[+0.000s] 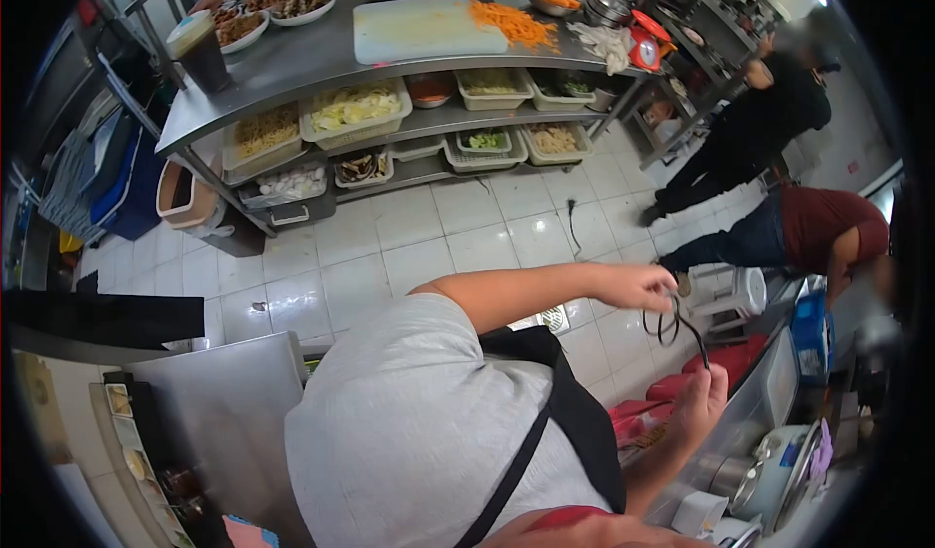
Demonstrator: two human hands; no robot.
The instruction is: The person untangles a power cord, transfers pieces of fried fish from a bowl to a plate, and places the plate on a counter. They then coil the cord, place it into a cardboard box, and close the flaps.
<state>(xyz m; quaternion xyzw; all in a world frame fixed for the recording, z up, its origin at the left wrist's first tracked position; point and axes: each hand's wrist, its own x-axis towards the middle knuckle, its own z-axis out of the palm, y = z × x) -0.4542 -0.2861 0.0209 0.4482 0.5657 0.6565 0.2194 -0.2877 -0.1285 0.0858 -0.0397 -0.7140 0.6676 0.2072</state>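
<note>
Your grey shirt (pixel 409 431) fills 6 o'clock. At 3 o'clock, your left hand (pixel 638 285) and right hand (pixel 699 402) both pinch a black cord (pixel 670 322), looped between them above the floor (pixel 390 256).

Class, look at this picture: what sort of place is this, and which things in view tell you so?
Most likely a commercial kitchen. A steel prep table carries a cutting board with shredded carrot, and tubs of prepared ingredients fill the shelves beneath it.

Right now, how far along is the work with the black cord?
Done: the black cord hangs in a couple of loops from the left hand. In hand: the right hand pinches a straight stretch of it. Left: that stretch is not yet looped; its ends are unclear.
</note>
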